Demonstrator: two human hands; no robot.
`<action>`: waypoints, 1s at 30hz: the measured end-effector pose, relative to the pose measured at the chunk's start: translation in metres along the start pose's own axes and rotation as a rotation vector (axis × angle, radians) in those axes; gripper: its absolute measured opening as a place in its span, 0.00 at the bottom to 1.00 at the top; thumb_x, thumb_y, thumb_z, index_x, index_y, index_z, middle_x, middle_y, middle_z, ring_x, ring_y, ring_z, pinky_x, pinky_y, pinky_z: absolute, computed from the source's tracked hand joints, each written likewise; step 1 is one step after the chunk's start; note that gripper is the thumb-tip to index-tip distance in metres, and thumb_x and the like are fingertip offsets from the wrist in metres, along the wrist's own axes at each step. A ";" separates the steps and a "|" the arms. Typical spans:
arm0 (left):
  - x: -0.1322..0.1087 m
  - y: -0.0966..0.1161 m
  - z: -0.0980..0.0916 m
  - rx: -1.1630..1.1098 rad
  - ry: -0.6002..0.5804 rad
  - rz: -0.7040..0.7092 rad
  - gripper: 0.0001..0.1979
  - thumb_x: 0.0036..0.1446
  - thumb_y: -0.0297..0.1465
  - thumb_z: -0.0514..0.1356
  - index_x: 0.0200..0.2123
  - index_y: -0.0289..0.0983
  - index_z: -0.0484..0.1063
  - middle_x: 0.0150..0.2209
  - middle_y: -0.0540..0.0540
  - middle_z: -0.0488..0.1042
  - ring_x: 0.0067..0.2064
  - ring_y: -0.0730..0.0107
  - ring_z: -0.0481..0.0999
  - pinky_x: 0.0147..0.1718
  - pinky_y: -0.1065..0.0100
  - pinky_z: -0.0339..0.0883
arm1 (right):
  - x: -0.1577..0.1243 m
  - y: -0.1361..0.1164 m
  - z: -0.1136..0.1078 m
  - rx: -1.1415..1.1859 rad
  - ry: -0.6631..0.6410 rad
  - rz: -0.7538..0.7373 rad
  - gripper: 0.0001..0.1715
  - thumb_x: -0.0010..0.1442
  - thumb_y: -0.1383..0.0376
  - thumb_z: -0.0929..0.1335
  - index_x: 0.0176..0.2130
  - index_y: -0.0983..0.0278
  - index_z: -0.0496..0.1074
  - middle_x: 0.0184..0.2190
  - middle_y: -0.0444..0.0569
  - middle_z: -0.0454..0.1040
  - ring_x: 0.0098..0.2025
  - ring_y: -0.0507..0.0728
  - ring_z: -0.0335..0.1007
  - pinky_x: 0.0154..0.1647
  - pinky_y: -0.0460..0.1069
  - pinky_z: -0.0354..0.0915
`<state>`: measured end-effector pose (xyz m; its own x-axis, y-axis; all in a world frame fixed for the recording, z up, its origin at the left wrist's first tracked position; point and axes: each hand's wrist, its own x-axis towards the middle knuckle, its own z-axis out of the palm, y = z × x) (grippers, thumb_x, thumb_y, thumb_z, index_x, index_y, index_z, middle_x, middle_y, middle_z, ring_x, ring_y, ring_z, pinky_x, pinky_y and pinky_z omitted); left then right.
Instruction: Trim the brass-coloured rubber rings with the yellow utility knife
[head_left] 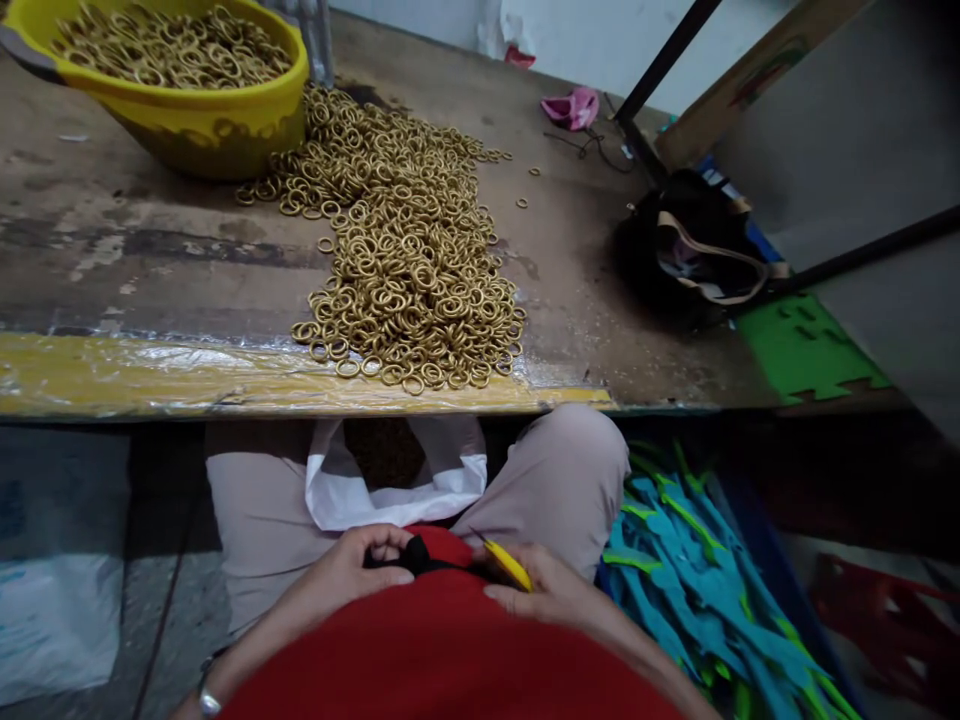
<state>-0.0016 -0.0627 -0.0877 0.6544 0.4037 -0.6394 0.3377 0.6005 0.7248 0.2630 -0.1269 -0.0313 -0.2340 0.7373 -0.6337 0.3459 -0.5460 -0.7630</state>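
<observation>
My left hand [358, 570] is low in front of my red top, its fingers closed on a piece of black cloth [414, 556]. The black cloth stretches toward my right hand [536, 585]. That hand is closed around a small yellow-handled tool [508, 566] with a thin dark tip. Its exact kind is hard to make out. An open white sack [341, 498] stands between my knees, just beyond the hands, with dark brownish contents inside. On the table ahead lies a big heap of brass-coloured rings [420, 270].
More rings fill a yellow tub [217, 130] at the table's [180, 290] back left. A black bag [675, 250] and green foam mat [806, 345] lie right. Turquoise and lime strips [690, 570] are bundled beside my right leg. A whitish plastic bag [60, 590] stands at left.
</observation>
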 end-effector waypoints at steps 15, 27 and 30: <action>-0.009 0.002 0.001 -0.076 0.061 0.102 0.25 0.47 0.43 0.65 0.45 0.34 0.74 0.40 0.43 0.77 0.42 0.60 0.72 0.41 0.66 0.63 | -0.001 -0.024 0.011 0.189 0.071 0.139 0.16 0.42 0.67 0.70 0.33 0.63 0.64 0.23 0.36 0.60 0.23 0.47 0.55 0.22 0.42 0.54; 0.003 0.022 0.011 0.023 -0.027 0.199 0.26 0.50 0.45 0.62 0.49 0.36 0.72 0.47 0.42 0.75 0.49 0.57 0.71 0.48 0.63 0.62 | 0.001 -0.024 0.025 0.168 0.361 0.149 0.22 0.38 0.58 0.73 0.32 0.62 0.64 0.21 0.38 0.63 0.23 0.49 0.57 0.23 0.45 0.56; 0.011 0.036 0.018 0.108 -0.069 0.180 0.22 0.50 0.44 0.62 0.45 0.36 0.75 0.42 0.43 0.77 0.46 0.56 0.72 0.46 0.62 0.63 | 0.006 -0.031 0.029 0.170 0.367 0.128 0.19 0.38 0.61 0.73 0.31 0.63 0.65 0.20 0.38 0.64 0.23 0.50 0.58 0.24 0.45 0.56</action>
<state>0.0297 -0.0493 -0.0637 0.7541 0.4474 -0.4807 0.2790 0.4444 0.8513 0.2248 -0.1169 -0.0148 0.1504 0.7352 -0.6609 0.1888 -0.6776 -0.7108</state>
